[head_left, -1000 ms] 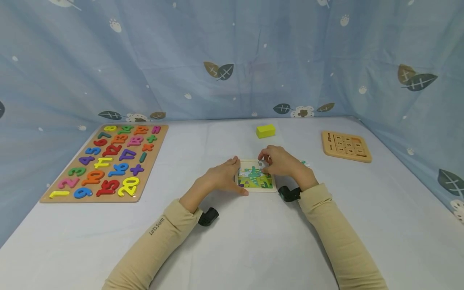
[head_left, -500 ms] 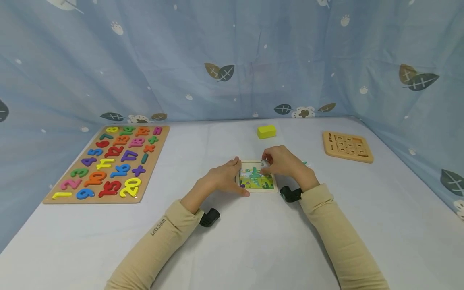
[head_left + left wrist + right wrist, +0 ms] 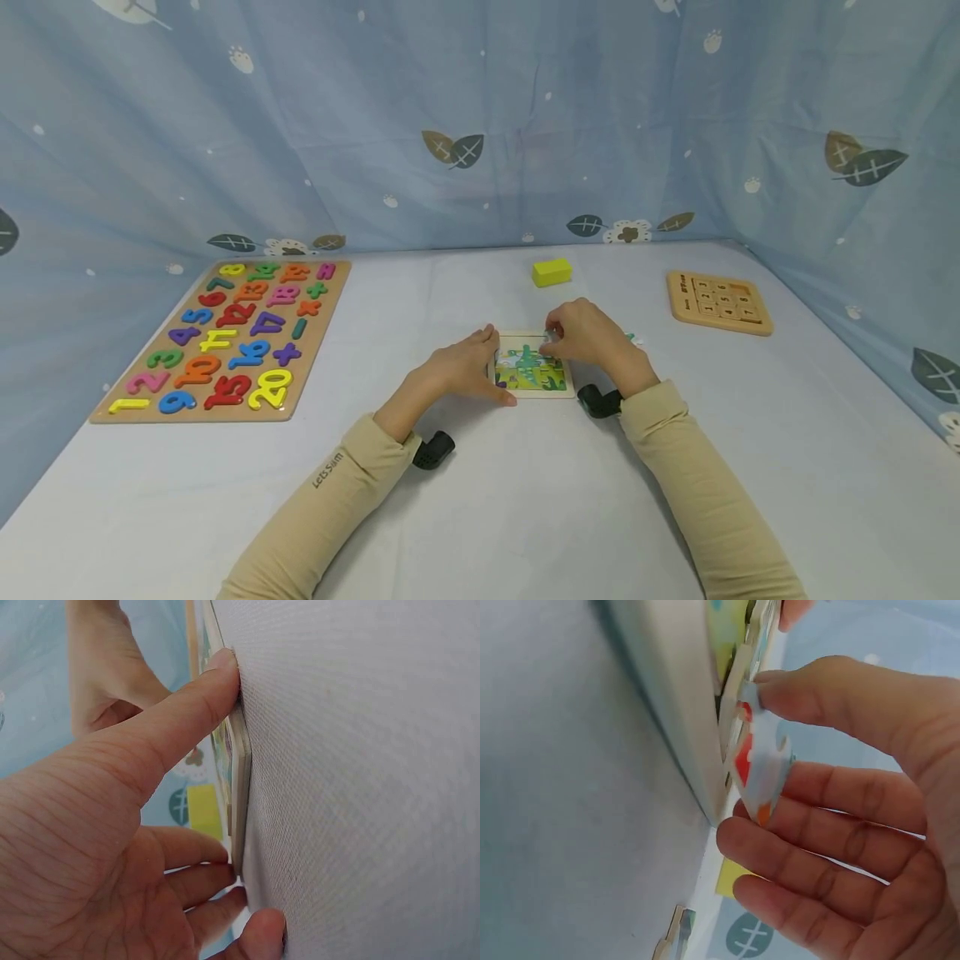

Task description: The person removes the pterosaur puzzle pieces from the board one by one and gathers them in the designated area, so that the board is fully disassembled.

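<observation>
A small jigsaw puzzle board (image 3: pixel 531 381) with a pale wooden rim and a green dinosaur picture lies on the table between the hands. Along its left side rests my left hand (image 3: pixel 463 367), fingers extended. In the left wrist view, the thumb (image 3: pixel 196 709) lies against one edge of the board and fingertips touch another. My right hand (image 3: pixel 585 337) pinches a white puzzle piece (image 3: pixel 763 761) with red and orange patches between thumb and fingers. That piece is tilted over the board's far right corner, partly hidden by the hand in the head view.
Just right of the right hand lies a loose puzzle piece (image 3: pixel 634 339). Behind the board sits a yellow-green block (image 3: pixel 551 272). A large number board (image 3: pixel 311 333) lies at left, a wooden sliding-number puzzle (image 3: pixel 682 310) at right. A blue curtain (image 3: pixel 360 150) stands behind the table.
The right hand has shifted slightly right and away with the puzzle piece, near the board's far right corner. The left hand keeps its place beside the board.
</observation>
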Tool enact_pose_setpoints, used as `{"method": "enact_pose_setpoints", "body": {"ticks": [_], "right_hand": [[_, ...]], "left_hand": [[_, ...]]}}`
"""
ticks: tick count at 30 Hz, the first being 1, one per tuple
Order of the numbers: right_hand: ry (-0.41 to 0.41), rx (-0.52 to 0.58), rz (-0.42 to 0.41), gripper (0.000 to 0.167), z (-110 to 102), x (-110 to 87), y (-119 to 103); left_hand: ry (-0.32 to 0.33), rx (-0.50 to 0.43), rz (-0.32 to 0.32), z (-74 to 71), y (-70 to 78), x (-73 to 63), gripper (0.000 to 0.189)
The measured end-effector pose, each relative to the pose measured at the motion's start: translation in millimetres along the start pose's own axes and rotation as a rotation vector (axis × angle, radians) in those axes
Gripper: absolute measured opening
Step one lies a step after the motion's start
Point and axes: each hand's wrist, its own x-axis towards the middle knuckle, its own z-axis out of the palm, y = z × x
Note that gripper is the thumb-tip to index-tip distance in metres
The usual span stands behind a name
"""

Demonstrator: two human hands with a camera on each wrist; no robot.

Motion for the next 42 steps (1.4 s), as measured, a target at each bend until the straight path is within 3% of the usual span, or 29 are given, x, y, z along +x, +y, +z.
{"method": "enact_pose_setpoints", "body": {"ticks": [8, 28, 35, 42], "right_hand": [[-0.012, 0.056, 0.056, 0.031, -8.7, -3.7, 6.8], [0.035, 0.139, 0.09, 0.035, -47.0, -31.4, 55.9], [-0.002, 0.195, 0.143, 0.037, -52.9, -39.6, 70.2], [-0.022, 0.175, 0.21, 0.038, -54.7, -44.4, 83.2]], "left_hand": [[-0.006, 0.005, -0.011, 0.1, 2.5, 0.2, 0.11], [-0.012, 0.006, 0.009, -0.1, 1.2, -0.1, 0.11], [-0.002, 0.007, -0.003, 1.3, -0.1, 0.1, 0.108], [-0.003, 0.01, -0.002, 0.5, 0.8, -1.5, 0.11]]}}
